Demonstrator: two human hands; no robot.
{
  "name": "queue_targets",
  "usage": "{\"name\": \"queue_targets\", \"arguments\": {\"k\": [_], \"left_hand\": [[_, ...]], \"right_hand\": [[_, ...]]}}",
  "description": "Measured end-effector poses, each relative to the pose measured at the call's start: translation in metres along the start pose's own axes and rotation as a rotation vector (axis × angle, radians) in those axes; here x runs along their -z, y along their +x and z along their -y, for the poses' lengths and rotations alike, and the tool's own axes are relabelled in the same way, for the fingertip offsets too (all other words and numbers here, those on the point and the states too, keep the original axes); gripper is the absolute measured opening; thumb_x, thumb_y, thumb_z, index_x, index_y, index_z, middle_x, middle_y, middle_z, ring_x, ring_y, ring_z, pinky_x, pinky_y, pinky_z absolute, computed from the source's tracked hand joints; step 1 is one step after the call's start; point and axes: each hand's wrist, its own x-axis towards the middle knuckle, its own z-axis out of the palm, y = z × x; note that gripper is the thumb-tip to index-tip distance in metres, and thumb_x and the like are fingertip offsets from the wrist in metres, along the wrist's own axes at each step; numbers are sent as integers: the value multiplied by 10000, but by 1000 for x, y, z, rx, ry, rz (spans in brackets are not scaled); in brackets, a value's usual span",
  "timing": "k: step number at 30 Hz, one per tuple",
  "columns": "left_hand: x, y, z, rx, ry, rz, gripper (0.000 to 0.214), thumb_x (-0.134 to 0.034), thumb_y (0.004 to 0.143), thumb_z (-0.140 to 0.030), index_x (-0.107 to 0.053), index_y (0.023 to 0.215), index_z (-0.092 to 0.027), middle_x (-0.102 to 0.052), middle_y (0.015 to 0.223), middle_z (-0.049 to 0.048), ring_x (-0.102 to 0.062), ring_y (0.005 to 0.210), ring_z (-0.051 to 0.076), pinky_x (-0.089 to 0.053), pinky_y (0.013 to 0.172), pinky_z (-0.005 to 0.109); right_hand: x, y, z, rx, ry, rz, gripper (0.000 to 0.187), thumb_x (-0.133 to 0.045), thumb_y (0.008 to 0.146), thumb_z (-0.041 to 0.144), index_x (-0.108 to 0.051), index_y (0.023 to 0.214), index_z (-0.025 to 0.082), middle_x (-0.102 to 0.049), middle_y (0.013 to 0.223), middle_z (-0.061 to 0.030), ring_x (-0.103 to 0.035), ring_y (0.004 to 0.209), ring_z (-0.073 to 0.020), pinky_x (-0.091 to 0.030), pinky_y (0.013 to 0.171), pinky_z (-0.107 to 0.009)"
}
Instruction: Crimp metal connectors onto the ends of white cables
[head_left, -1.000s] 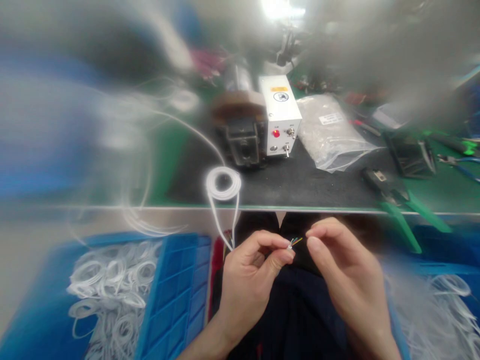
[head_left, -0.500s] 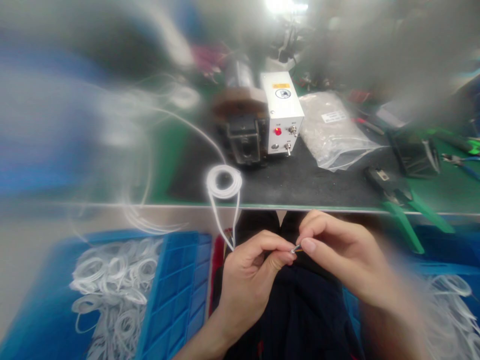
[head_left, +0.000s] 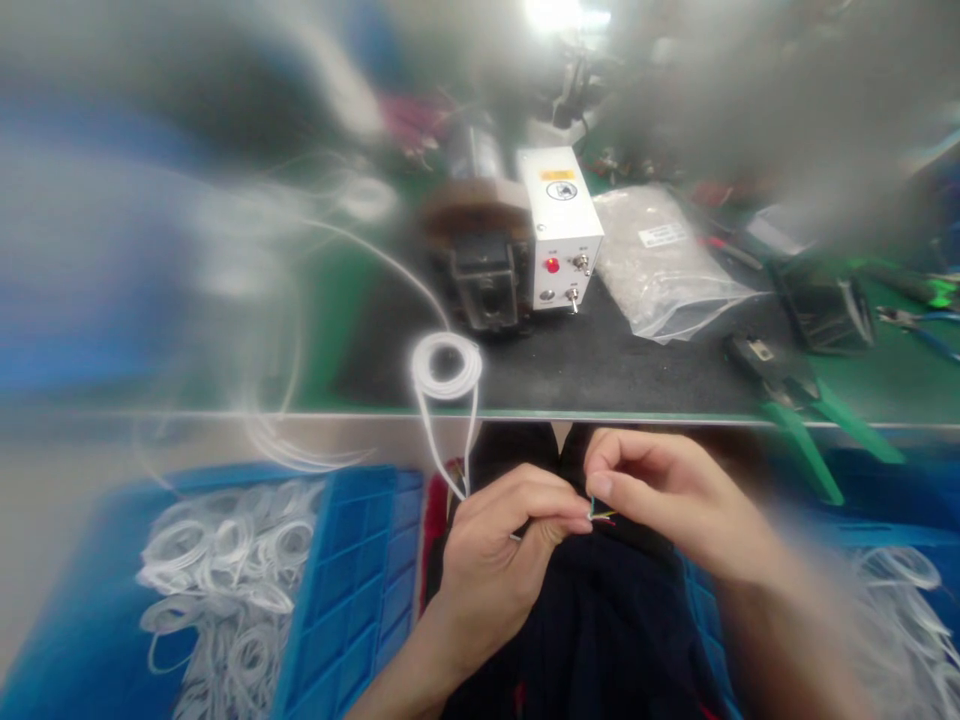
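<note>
My left hand [head_left: 504, 545] pinches the end of a thin white cable [head_left: 447, 366] just below the table edge, over my lap. The cable runs up from that hand to a small coil lying on the black mat at the table's front. Short coloured wires [head_left: 602, 515] stick out of the cable end between my two hands. My right hand [head_left: 660, 495] is closed in a pinch on one of these wires, thumb and forefinger touching the left hand's fingertips.
A white control box [head_left: 562, 230] with a red light stands beside a dark machine [head_left: 480, 270] on the black mat. A clear plastic bag [head_left: 664, 260] lies to its right, green-handled pliers [head_left: 802, 405] nearer the edge. Blue crates of white cable coils [head_left: 217, 580] flank my lap.
My right hand has moved left and down, closing in on the wire ends. The left hand has dipped slightly, with the wires now pointing lower.
</note>
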Motion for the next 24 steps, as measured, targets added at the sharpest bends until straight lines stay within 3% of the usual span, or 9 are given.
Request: {"name": "queue_targets", "arguments": {"k": [4, 10, 17, 21, 24], "left_hand": [[-2, -2, 0, 102, -58, -74, 168, -781, 971, -51, -784, 987, -218, -777, 920, -3, -748, 830, 133, -587, 783, 235], [-3, -3, -4, 157, -109, -108, 160, -795, 971, -77, -787, 1000, -234, -764, 920, -19, -727, 843, 120, -585, 780, 214], [-3, -5, -5, 175, -114, -127, 199, -829, 941, -70, -784, 1014, -250, -756, 923, -30, -719, 838, 111, -582, 782, 202], [-5, -5, -7, 216, -134, -167, 194, -822, 951, -89, -780, 1031, -261, -759, 947, -24, -744, 870, 131, -596, 815, 228], [-6, -3, -9, 230, -142, -181, 190, -803, 970, -103, -778, 1052, -272, -763, 980, -20, -754, 902, 142, -600, 829, 239]], "right_hand": [[-7, -11, 3, 161, -94, -143, 201, -703, 1070, 340, -729, 918, 210, -657, 877, -4, -590, 809, -161, -471, 751, -269], [-26, -24, -2, 388, -276, -372, 64, -748, 1021, 198, -731, 1019, 260, -653, 969, -2, -644, 830, -151, -502, 704, -255], [-30, -24, -13, 485, -380, -429, 170, -756, 1002, 125, -706, 1069, 272, -648, 985, -4, -647, 894, -168, -511, 751, -287], [-32, -23, -19, 465, -350, -450, 200, -748, 1000, 122, -693, 1112, 278, -656, 1046, -5, -657, 897, -161, -532, 769, -282], [-37, -20, -26, 417, -314, -394, 168, -733, 1023, 149, -697, 1111, 287, -693, 1070, 1, -675, 930, -159, -550, 786, -262]]}}
